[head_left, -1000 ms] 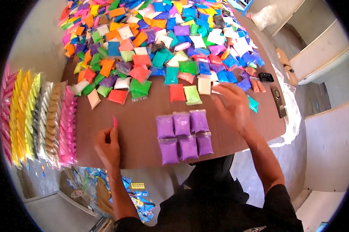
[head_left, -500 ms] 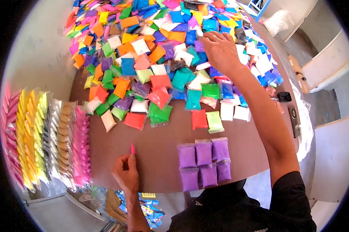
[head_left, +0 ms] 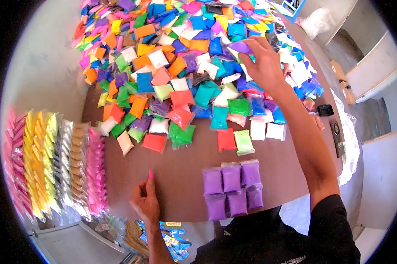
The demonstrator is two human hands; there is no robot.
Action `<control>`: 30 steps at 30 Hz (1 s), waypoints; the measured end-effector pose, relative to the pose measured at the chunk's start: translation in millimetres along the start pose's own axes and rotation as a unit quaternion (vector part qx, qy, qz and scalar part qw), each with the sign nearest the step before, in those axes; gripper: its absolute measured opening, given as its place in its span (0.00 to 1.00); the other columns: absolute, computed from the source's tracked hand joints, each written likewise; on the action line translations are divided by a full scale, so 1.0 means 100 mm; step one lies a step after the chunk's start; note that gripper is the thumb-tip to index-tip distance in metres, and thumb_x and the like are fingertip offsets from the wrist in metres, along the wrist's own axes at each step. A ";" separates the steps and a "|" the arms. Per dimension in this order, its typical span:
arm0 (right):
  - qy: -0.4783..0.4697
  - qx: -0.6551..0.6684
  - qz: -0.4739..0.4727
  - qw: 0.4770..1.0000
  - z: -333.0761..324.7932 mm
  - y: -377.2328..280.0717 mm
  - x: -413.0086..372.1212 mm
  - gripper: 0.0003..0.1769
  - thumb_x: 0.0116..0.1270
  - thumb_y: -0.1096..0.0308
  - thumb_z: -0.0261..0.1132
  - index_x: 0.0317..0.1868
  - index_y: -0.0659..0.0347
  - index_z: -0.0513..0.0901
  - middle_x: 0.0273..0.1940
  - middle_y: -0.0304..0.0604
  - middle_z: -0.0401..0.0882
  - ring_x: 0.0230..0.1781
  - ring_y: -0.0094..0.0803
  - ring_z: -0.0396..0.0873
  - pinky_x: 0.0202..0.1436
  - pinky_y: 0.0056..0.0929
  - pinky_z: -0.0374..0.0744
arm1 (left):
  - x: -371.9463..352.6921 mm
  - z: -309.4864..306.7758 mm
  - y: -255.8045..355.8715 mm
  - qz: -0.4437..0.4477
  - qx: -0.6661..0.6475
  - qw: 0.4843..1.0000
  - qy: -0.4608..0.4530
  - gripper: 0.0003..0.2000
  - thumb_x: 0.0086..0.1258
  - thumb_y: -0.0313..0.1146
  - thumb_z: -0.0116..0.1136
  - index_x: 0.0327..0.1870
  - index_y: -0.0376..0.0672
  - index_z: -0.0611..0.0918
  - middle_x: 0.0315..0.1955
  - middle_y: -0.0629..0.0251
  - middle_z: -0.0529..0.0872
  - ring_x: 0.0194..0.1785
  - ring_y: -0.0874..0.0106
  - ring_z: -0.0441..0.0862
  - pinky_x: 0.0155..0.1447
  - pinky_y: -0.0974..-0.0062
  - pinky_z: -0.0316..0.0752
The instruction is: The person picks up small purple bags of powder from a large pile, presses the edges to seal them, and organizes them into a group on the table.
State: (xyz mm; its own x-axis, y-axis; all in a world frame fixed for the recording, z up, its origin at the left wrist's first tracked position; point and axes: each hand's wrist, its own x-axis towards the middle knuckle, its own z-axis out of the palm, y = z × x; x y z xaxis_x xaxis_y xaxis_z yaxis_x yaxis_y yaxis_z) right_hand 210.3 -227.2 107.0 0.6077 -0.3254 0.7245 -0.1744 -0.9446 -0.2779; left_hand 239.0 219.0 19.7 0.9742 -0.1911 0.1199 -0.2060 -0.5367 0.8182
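My right hand (head_left: 263, 64) pinches a purple packet (head_left: 241, 47) over the right part of a large pile of coloured packets (head_left: 163, 57). Near the table's front edge, my left hand (head_left: 146, 200) has its fingers closed around a small pink object (head_left: 151, 174) that sticks up past the thumb. Several purple packets (head_left: 214, 181) lie in two rows on the brown table (head_left: 176, 176), to the right of my left hand. A red packet (head_left: 226, 140) and a light green packet (head_left: 244, 142) lie just beyond them.
Strips of packets in pink, yellow, silver, brown and magenta (head_left: 96, 169) hang at the table's left edge. A small black device (head_left: 325, 110) and a dark long object (head_left: 337, 138) lie at the right edge. Clear plastic (head_left: 349, 145) hangs beside them.
My right hand has lifted slightly off the pile, and a purple packet now shows between its fingers. My left hand has barely moved; the whole view has shifted a little.
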 end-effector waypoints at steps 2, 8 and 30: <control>0.037 0.056 -0.011 0.998 -0.25 -0.04 -0.17 0.14 0.64 0.71 0.72 0.50 0.61 0.83 0.45 0.52 0.84 0.37 0.43 0.86 0.39 0.40 0.82 | 0.00 0.02 -0.05 0.008 -0.013 1.000 0.007 0.09 0.73 0.31 0.65 0.40 0.31 0.86 0.30 0.63 0.87 0.35 0.77 0.81 0.40 0.74 0.76; -0.060 0.321 0.367 0.871 -1.12 -0.46 -1.34 0.11 0.69 0.69 0.70 0.49 0.63 0.84 0.40 0.37 0.88 0.31 0.20 0.80 0.33 0.23 0.78 | -0.03 0.02 -0.04 0.001 -0.019 1.000 0.005 0.10 0.73 0.33 0.66 0.39 0.32 0.86 0.28 0.65 0.87 0.34 0.78 0.80 0.39 0.75 0.75; 0.084 0.387 0.451 0.800 -1.44 -0.80 -3.29 0.15 0.80 0.55 0.61 0.46 0.60 0.84 0.31 0.31 0.81 0.25 0.14 0.72 0.27 0.18 0.71 | -0.07 0.11 -0.14 0.160 0.079 0.983 0.050 0.12 0.71 0.37 0.67 0.36 0.34 0.86 0.25 0.58 0.86 0.28 0.69 0.82 0.36 0.67 0.77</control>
State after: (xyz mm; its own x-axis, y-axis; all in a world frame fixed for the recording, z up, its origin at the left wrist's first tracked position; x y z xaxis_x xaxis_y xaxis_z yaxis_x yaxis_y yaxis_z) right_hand -87.4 -50.6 -18.6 0.3810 -0.9223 0.0649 0.0874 -0.0340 -0.9956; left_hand 233.9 218.6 1.1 0.8593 -0.2934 0.4190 -0.5080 -0.5850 0.6323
